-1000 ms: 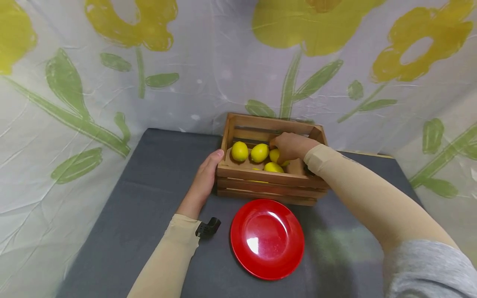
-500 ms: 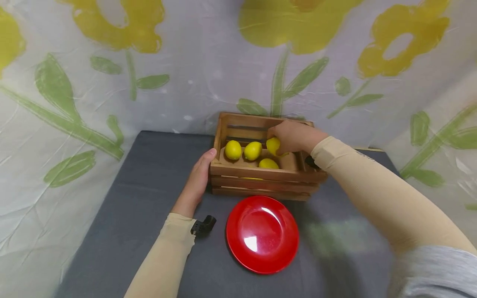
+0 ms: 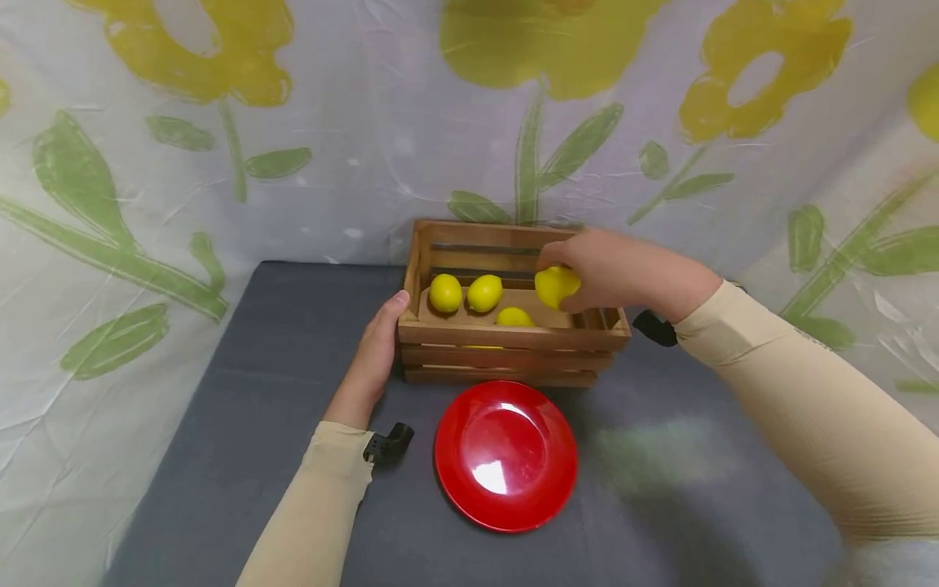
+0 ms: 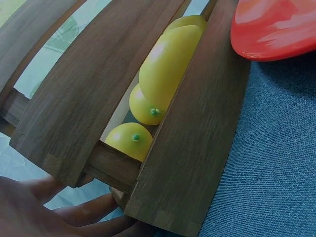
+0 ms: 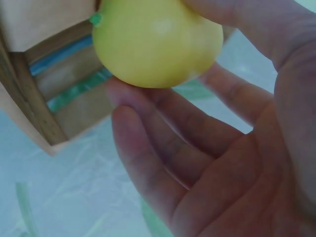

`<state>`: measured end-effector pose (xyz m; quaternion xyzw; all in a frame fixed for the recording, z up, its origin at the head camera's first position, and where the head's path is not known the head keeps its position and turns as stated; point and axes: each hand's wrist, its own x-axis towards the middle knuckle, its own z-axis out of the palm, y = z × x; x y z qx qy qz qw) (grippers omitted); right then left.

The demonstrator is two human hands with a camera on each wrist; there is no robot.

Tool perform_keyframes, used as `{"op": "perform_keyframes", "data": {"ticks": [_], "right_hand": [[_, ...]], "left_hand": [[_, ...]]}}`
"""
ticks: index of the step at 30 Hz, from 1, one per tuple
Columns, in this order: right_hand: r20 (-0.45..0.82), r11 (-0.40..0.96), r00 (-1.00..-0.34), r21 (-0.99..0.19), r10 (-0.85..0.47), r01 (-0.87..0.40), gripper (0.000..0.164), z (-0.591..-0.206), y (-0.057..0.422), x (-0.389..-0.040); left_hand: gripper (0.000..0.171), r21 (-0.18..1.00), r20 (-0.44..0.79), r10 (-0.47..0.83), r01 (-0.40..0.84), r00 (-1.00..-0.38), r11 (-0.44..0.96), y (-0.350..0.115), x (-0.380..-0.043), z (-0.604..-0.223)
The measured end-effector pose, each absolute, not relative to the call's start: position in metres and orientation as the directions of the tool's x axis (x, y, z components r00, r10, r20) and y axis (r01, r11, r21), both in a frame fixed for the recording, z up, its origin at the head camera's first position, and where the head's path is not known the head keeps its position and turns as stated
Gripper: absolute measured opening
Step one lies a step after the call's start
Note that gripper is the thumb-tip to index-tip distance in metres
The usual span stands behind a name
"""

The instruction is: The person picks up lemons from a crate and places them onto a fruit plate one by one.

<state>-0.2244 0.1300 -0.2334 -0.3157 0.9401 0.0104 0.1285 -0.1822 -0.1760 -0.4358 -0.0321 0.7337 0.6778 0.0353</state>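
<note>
A yellow lemon (image 3: 555, 287) is held between the thumb and fingers of my right hand (image 3: 623, 273), over the right part of a wooden slatted crate (image 3: 506, 335). The right wrist view shows this lemon (image 5: 155, 44) close up, its green stem end to the left. My left hand (image 3: 372, 352) grips the crate's left end, thumb at the top rim. In the left wrist view, the left hand's fingers (image 4: 86, 211) reach around the crate's end slats. Inside, a lemon (image 3: 445, 293) lies at the left, another lemon (image 3: 484, 293) beside it, and a third lemon (image 3: 515, 317) nearer the front wall.
A glossy red plate (image 3: 456, 489) lies on the dark grey tabletop (image 3: 293, 367), just in front of the crate. Behind the table hangs a pale curtain (image 3: 352, 163) with painted yellow flowers. A black wrist camera mount (image 3: 389, 443) sits on the left sleeve.
My right hand has lifted the lemon from among the others and moved right with it. My left hand stays at the crate's left end. The head view has shifted slightly.
</note>
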Motion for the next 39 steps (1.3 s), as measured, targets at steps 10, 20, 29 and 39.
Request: {"op": "perform_keyframes", "data": {"ticks": [10,20,29,39], "right_hand": [[-0.268,0.818,-0.780,-0.062,-0.566,-0.572,0.046,-0.226,0.131,-0.176],[-0.312,0.801,-0.742,-0.135,-0.593,-0.584,0.056,-0.246,0.117,-0.149],[-0.356,0.792,-0.712,-0.177,-0.605,-0.584,0.052,-0.269,0.108,-0.141],[-0.382,0.777,-0.679,-0.238,-0.626,-0.583,0.056,-0.305,0.094,-0.134]], "left_hand": [[0.087,0.992,-0.090,0.000,-0.090,-0.996,0.089,-0.175,-0.182,-0.437],[0.087,0.992,-0.086,-0.007,-0.086,-0.996,0.092,-0.176,-0.182,-0.437],[0.087,0.991,-0.088,-0.012,-0.088,-0.996,0.100,-0.175,-0.182,-0.436],[0.085,0.994,-0.069,0.002,-0.069,-0.998,0.083,-0.178,-0.183,-0.438]]}}
